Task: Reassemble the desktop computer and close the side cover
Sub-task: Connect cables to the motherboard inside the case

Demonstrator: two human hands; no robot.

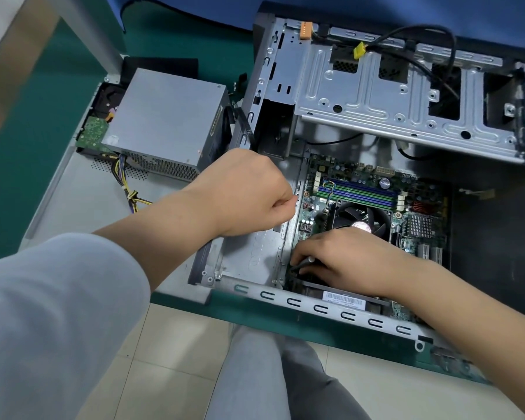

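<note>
**Two hands at one open case**

The computer case (376, 122) lies open on its side on the green table (43, 140). My left hand (243, 192) hovers curled into a fist at its edge. My right hand (343, 259) rests on the motherboard (415, 207), fingers gripping one dark tool (303, 263). One power supply (167, 122) sits outside, left, on the side cover (82, 201).

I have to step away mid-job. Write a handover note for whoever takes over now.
Left hand: curled, above the case floor; whether it holds anything cannot be told.
Right hand: grips a dark tool at the motherboard's near edge.
Done: motherboard and fan sit in the case.
Left: the power supply, drive and side cover lie outside, left of the case; fit them, close the cover.
</note>
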